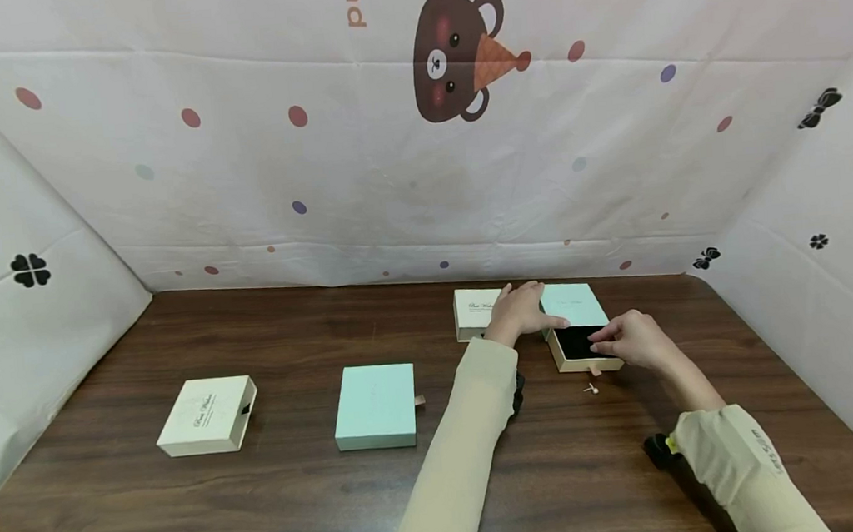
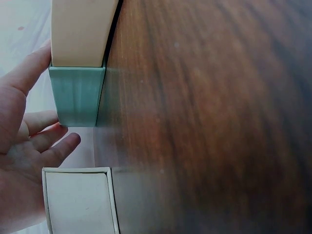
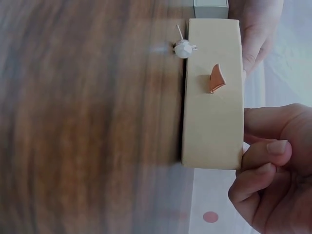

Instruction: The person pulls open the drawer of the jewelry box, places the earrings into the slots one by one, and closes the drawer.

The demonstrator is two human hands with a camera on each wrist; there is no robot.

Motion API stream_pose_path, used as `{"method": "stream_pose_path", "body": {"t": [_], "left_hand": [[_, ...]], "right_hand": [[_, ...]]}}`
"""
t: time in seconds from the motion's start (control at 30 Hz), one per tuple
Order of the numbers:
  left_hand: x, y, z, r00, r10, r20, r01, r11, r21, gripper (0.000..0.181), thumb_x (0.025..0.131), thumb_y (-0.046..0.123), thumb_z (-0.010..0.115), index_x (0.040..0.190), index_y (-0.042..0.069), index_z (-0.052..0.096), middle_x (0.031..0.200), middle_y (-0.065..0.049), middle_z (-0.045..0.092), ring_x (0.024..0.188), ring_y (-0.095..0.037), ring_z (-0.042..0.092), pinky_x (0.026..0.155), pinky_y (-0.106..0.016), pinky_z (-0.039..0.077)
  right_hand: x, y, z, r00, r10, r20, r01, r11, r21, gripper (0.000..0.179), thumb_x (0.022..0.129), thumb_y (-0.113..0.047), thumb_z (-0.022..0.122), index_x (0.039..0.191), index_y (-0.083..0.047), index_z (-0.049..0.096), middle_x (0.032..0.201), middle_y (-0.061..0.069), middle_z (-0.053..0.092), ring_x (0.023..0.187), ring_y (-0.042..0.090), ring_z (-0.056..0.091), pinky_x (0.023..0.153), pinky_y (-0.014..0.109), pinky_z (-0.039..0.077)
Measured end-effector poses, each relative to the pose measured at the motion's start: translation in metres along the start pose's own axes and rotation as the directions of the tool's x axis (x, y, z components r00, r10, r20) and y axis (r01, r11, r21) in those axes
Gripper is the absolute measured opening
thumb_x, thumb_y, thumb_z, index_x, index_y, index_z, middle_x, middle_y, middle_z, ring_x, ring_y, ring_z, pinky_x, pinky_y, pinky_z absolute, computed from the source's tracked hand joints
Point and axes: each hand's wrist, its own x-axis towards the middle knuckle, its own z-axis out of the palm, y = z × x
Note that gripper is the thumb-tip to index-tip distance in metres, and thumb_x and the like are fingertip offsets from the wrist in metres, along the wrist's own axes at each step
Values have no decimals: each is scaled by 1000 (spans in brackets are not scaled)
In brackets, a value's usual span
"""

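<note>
A mint box [image 1: 574, 303] stands at the back right with its cream drawer [image 1: 580, 364] pulled toward me. The drawer has a black lining [image 1: 574, 343] and a brown ribbon tab [image 3: 217, 79]. My left hand [image 1: 522, 313] reaches over the box's left side, fingers spread, thumb near the seam between sleeve and drawer. At the drawer's right end my right hand [image 1: 635, 339] has its thumb and fingers bent together over the lining; the drawer front hides the fingertips in the right wrist view. On the table before the drawer lies a pearl stud earring [image 3: 183, 49].
A cream box [image 1: 472, 311] stands just left of the mint one, partly behind my left hand. Farther left are another mint box [image 1: 375, 405] with a ribbon tab and a cream box [image 1: 207, 415] with printed lettering. A white patterned backdrop [image 1: 358, 163] encloses the wooden table [image 1: 288, 511].
</note>
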Motion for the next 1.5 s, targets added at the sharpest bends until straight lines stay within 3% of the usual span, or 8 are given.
{"method": "stream_pose_path", "body": {"t": [0.23,0.57,0.73,0.97,1.1,1.27,1.5], "left_hand": [[1,0,0,1000,1,4,-1,1000,2,82,77,60,60,143,19,33,146,7,31,132,-5,29,111,-26,7],[0,1,-1,1000,8,-1,-8,1000,-1,82,77,60,60,142,18,34,145,6,32,132,-6,30,111,-27,8],[1,1,0,1000,5,1,-5,1000,-2,82,77,60,59,143,19,33,146,7,32,132,-6,30,111,-26,8],[-1,2,0,1000,4,3,-4,1000,1,82,77,60,59,143,19,33,145,6,32,131,-6,31,111,-27,9],[-2,3,0,1000,5,1,-5,1000,7,82,77,60,59,142,18,33,145,6,32,131,-7,31,111,-27,10],[-1,2,0,1000,9,-5,-9,1000,7,82,77,60,59,142,18,33,145,6,33,131,-7,31,111,-27,10],[-1,1,1,1000,6,-8,-6,1000,2,83,77,60,60,142,17,34,145,6,33,131,-7,30,111,-27,9]], "right_hand": [[2,0,-1,1000,17,-7,-18,1000,-10,17,80,-9,68,92,2,72,79,13,69,53,13,46,46,28,37],[0,3,-3,999,19,41,-20,999,27,20,83,-9,65,98,3,70,49,1,57,38,10,42,41,28,39],[1,3,-3,1000,1,19,-1,1000,17,18,82,-8,66,95,4,71,59,1,64,40,10,45,41,28,40],[-3,3,-2,997,69,32,-72,994,86,27,83,-16,66,101,4,69,47,0,54,36,8,37,41,27,38],[-10,3,-4,989,138,48,-145,969,199,36,83,-25,66,106,4,66,59,2,61,37,7,30,40,26,35],[-20,6,-7,987,153,50,-161,940,302,40,83,-24,67,107,7,65,80,7,67,37,6,31,39,27,35],[-31,10,-8,986,164,5,-157,929,335,41,82,-25,69,105,8,65,77,4,68,38,6,34,38,26,34]]}}
